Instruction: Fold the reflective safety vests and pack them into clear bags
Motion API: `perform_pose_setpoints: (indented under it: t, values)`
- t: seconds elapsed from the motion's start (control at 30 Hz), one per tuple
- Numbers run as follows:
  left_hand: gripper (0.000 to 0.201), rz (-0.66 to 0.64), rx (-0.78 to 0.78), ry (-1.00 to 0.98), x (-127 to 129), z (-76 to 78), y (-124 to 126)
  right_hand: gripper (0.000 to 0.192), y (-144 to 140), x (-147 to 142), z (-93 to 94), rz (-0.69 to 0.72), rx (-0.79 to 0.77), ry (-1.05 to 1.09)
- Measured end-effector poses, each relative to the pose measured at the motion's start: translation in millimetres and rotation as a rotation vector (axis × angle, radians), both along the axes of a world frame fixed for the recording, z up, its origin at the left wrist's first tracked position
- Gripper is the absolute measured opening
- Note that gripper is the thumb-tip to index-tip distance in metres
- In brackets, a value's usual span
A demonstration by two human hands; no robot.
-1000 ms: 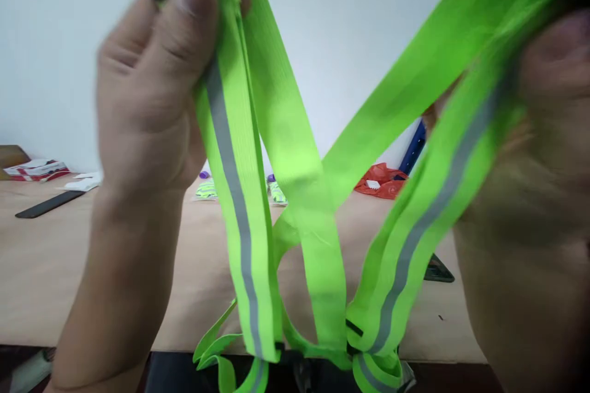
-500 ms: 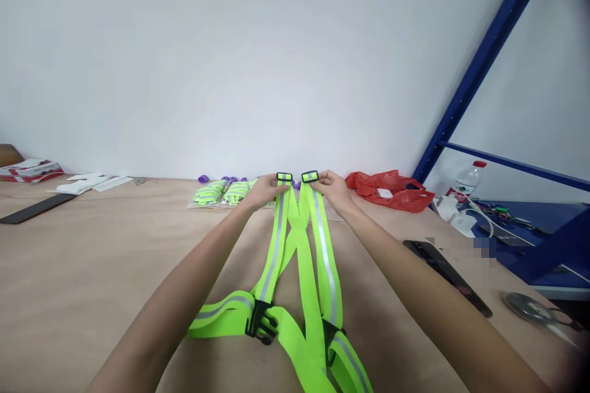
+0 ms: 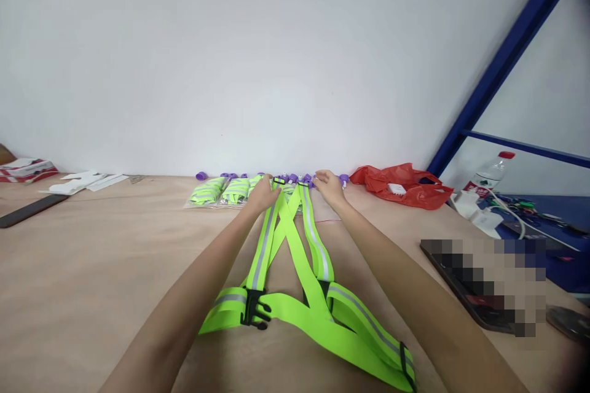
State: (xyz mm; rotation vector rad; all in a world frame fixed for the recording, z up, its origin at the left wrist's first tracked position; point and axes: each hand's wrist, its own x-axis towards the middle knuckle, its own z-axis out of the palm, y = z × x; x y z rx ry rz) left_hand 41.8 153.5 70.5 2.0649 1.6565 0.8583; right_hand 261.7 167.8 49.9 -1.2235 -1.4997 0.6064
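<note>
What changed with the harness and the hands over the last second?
The reflective strap harness, held up close to the camera a second ago, now lies flat on the table. The left hand rests on its far end; the right hand has opened beside it. The packed vests and red bag stayed put.

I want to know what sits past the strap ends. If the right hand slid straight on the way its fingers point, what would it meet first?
The right hand points toward the wall. It would probably first meet the small purple caps lined up just beyond the green harness, then the wall, though depth is hard to judge.
</note>
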Motion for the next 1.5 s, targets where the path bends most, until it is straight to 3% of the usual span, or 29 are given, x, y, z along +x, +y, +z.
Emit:
perform_pose_setpoints:
  t: [0.1,0.17,0.23,0.3,0.4,0.53,0.63,0.73,0.97,1.1,1.2,1.33,1.5]
  values:
    - [0.053,-0.058,0.039,0.042,-8.8,6.7,-28.1,0.024,-49.6,8.3,17.2,0.079,-0.050,-0.025]
    - [0.049,-0.176,0.076,0.071,-12.6,11.8,-59.7,0.024,-99.0,20.8,30.4,0.164,-0.073,-0.075]
    - [0.046,-0.392,0.151,0.117,-15.7,14.1,-100.6,0.029,-155.6,37.4,40.9,0.259,-0.124,-0.249]
    - [0.047,-0.615,0.187,0.150,-19.4,11.5,-144.7,0.035,-212.2,53.8,44.3,0.210,-0.230,-0.381]
    - [0.049,-0.830,0.173,0.271,-26.1,-3.8,-197.6,0.044,-281.9,67.1,31.4,0.085,-0.322,-0.518]
    - [0.054,-0.863,0.123,0.388,-30.6,-36.3,-221.2,0.047,-328.6,60.8,-4.6,0.109,-0.435,-0.640]
    - [0.054,-0.833,0.080,0.447,-26.8,-53.2,-216.5,0.036,-331.0,54.9,-23.0,0.081,-0.433,-0.636]
    - [0.055,-0.811,0.052,0.494,-17.7,-57.0,-209.8,0.024,-316.7,62.5,-29.2,0.010,-0.400,-0.572]
    - [0.067,-0.819,-0.044,0.577,6.3,-45.3,-203.2,0.036,-273.6,106.3,-49.2,-0.178,-0.274,-0.572]
    - [0.072,-0.831,-0.042,0.545,9.7,-45.4,-200.4,0.046,-255.2,97.6,-44.1,-0.263,-0.105,-0.597]
    - [0.072,-0.847,-0.043,0.534,9.0,-46.3,-199.3,0.030,-241.2,68.5,-20.5,-0.125,0.024,-0.640]
    - [0.072,-0.853,-0.066,0.535,9.1,-45.4,-199.4,0.018,-219.0,33.2,4.8,0.202,-0.052,-0.726]
    - [0.073,-0.826,-0.057,0.531,10.1,-49.6,-198.5,0.017,-201.9,31.7,-1.0,0.237,-0.146,-0.775]
